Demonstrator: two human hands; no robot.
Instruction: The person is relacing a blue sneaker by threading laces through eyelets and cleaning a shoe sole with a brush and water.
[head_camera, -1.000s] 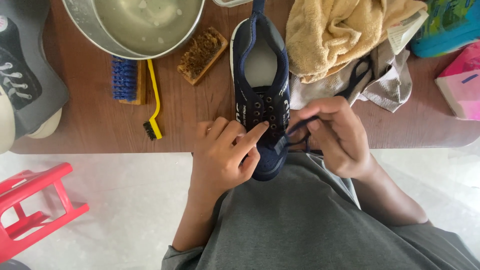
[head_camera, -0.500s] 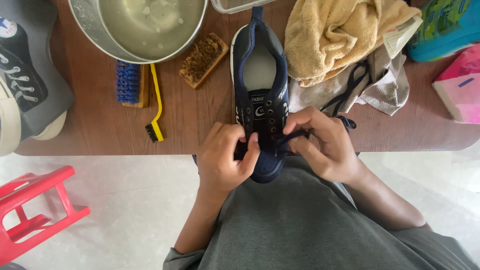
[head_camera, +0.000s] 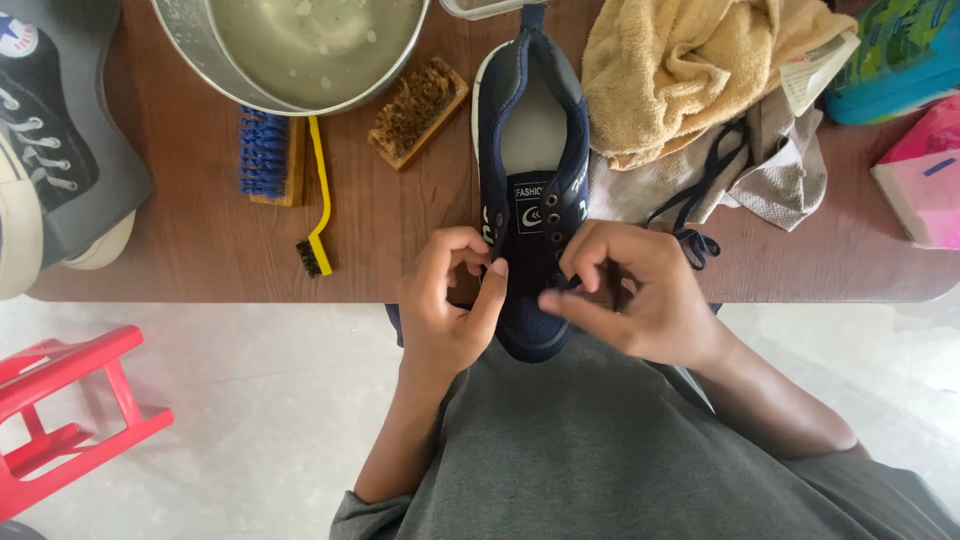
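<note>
here, metal basin (head_camera: 190, 40) holding cloudy water, both hands (head_camera: 450, 310) pinching navy shoe (head_camera: 530, 200) laces

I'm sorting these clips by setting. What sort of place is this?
Probably a home or small shoe-cleaning spot: a wooden table holds a metal basin of cloudy water, scrub brushes and a towel, while both hands work on a navy sneaker.

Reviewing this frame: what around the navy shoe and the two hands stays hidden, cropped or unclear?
- Head view: toe of the navy blue lace-up shoe, covered by the left hand and right hand.
- Dark shoelace: its end vanishes under the right hand's fingers.
- Round metal basin: cut off by the top edge.
- Black-and-white sneaker: cropped at the left edge.
</note>
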